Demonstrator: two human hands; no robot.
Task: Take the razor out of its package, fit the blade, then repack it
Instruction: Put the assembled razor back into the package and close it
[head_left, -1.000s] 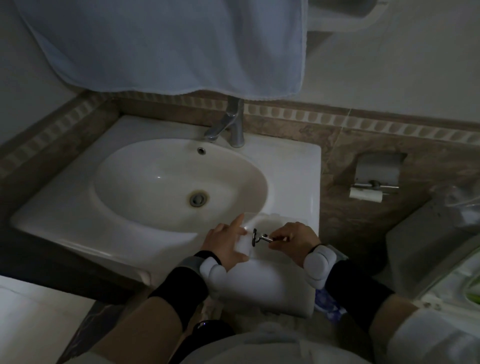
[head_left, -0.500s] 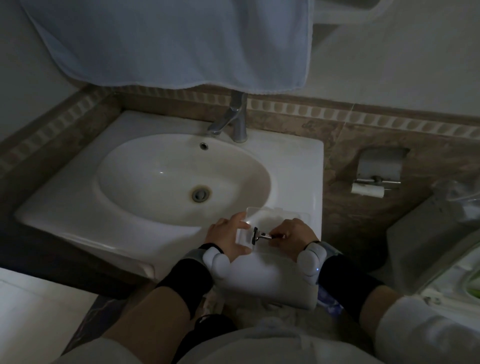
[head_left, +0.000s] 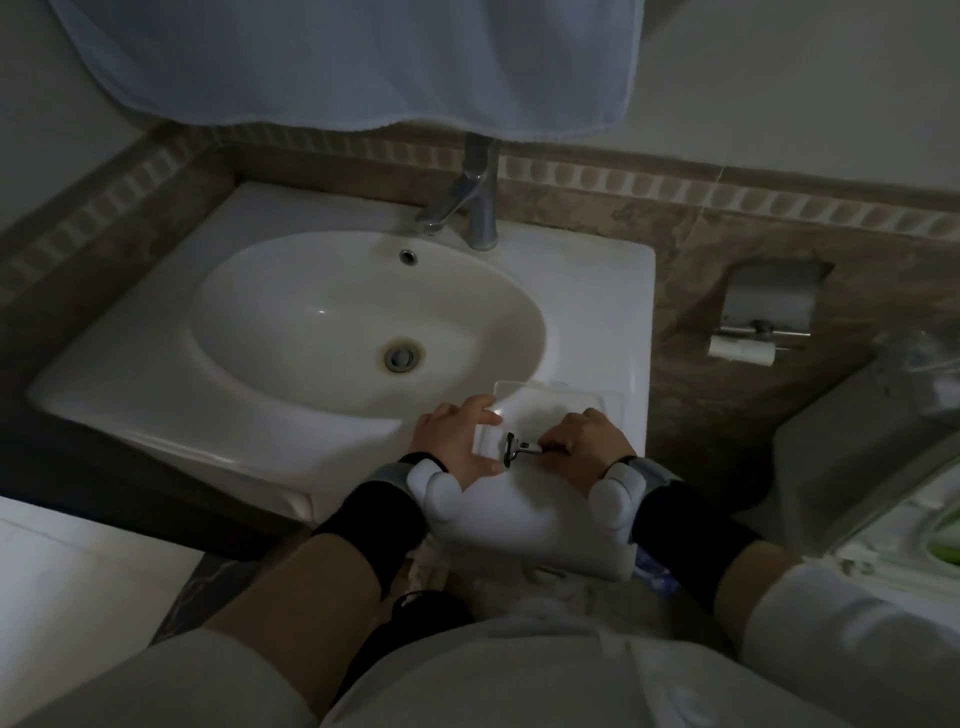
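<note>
Here's the razor (head_left: 519, 448), low over its package (head_left: 561, 402) on the sink (head_left: 597, 291) rim.
The right hand (head_left: 582, 441) curls tight round the handle, head pointing left; the left hand (head_left: 457, 441) pinches the clear package's left end, thumb and forefinger. Lettering too dim to read.

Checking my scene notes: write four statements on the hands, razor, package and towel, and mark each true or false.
1. The right hand grips the razor. True.
2. The razor lies down in the sink. False: it is held over the package, which sits on the sink's rim.
3. The left hand holds the package. True.
4. The towel lies in the sink. False: it hangs above the faucet.
</note>
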